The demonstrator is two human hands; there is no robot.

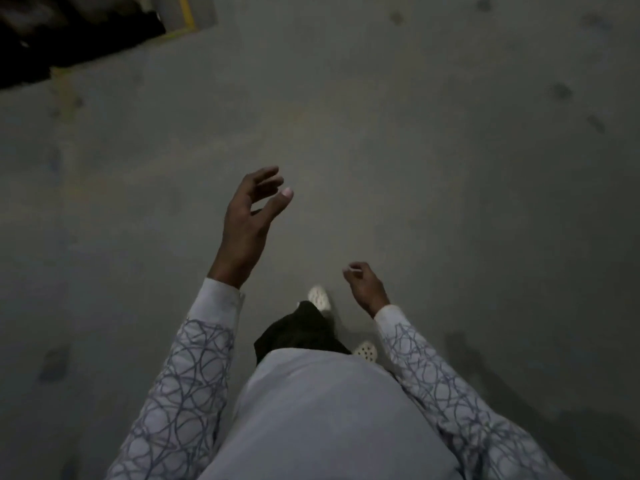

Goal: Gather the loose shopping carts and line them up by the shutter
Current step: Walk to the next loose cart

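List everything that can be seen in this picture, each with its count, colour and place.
floor: one, grey with dark stains, fills most of the view
yellow line: one, painted on the floor, top left
dark area: one, black, top left corner; unclear what
shopping carts: none in view
shoes: two, white, perforated, lower centre
trousers: one, dark, lower centre
shirt: one, grey, patterned sleeves, bottom
left hand: one, raised, centre, empty
right hand: one, loosely curled, right of centre, empty

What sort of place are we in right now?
Likely a car park or loading area, dimly lit: a bare grey concrete floor with dark stains, and a yellow painted line edging a slab at top left.
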